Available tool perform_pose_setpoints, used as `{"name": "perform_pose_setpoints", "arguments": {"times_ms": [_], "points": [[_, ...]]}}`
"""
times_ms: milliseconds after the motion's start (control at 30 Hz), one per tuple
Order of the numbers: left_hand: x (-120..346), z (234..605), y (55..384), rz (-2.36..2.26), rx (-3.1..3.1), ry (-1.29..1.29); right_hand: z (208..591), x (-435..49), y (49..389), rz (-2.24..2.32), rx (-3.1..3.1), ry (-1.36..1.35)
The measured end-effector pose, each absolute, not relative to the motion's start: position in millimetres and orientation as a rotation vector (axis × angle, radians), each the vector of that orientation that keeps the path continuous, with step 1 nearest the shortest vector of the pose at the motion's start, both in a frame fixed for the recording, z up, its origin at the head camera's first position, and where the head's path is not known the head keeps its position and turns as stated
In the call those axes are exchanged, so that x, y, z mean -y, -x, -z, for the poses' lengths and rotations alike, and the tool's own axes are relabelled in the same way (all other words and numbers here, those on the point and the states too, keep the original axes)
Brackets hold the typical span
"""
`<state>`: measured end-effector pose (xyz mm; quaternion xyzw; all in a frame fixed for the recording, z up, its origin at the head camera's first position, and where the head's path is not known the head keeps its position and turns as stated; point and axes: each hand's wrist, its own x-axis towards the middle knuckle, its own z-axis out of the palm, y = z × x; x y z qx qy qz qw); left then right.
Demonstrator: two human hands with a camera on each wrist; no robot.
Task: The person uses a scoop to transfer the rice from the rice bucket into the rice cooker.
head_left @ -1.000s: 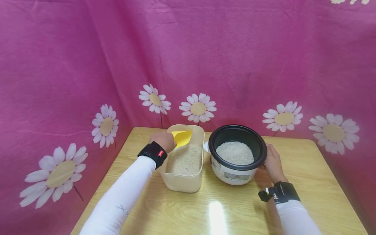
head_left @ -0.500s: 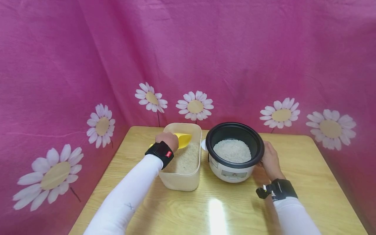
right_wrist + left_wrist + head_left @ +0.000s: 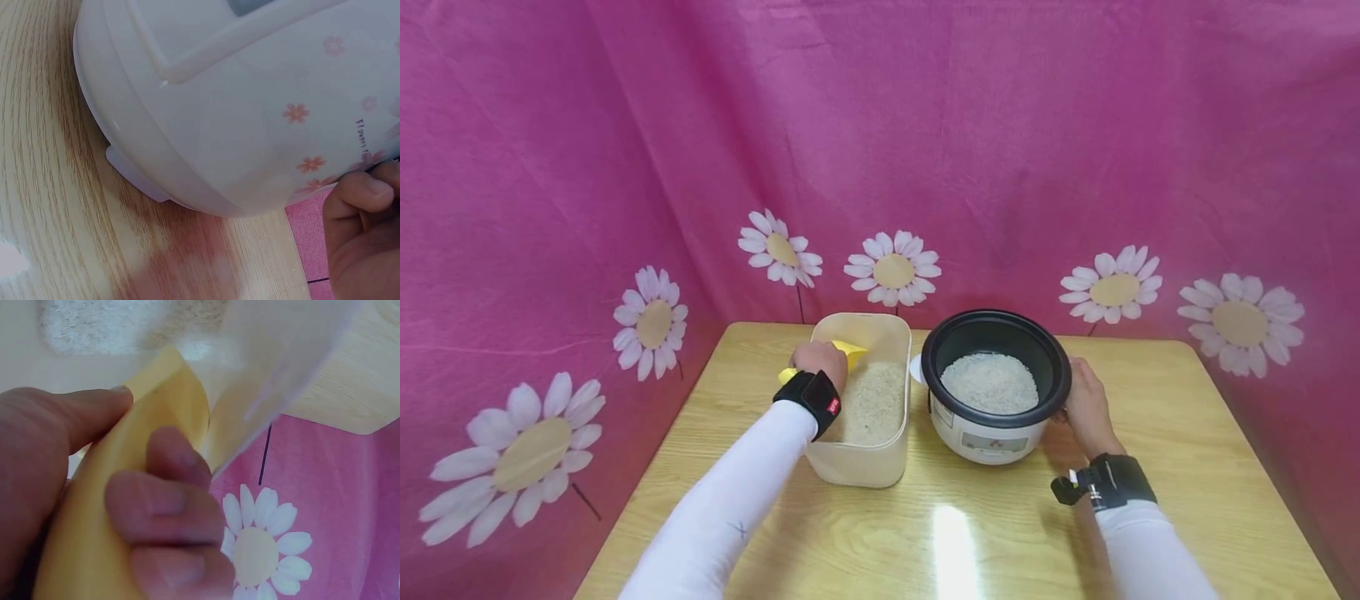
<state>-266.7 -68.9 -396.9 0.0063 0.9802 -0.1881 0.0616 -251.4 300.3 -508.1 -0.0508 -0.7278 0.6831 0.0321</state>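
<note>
My left hand [image 3: 822, 363] grips a yellow scoop [image 3: 94, 531] at the left side of a pale plastic bin [image 3: 859, 463]. In the left wrist view the thumb lies on one side of it and curled fingers on the other. Rice [image 3: 874, 404] covers the bin's bottom. To the right stands a white rice cooker [image 3: 985, 442], lidless, its black inner pot [image 3: 992, 320] holding a white heap of rice [image 3: 990, 383]. My right hand [image 3: 1090, 408] holds the cooker's right side with bent fingers. The part under those fingers is hidden.
Bin and cooker stand close together on a light wooden table [image 3: 880, 542]. Pink cloth [image 3: 1000, 150] with daisies hangs behind and on both sides. A white tab [image 3: 917, 369] juts from the cooker's left toward the bin.
My left hand has moved inward over the bin with the scoop, whose yellow end now shows less. The right hand stays at the cooker. The head view has shifted slightly.
</note>
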Motion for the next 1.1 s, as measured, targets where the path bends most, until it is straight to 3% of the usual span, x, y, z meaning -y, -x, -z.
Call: {"name": "perform_pose_setpoints", "arguments": {"times_ms": [1100], "points": [[53.5,417.0,275.6,0.602,-2.92,0.041,509.8,-302.9,253.5,-2.056,2.283,0.206]]}}
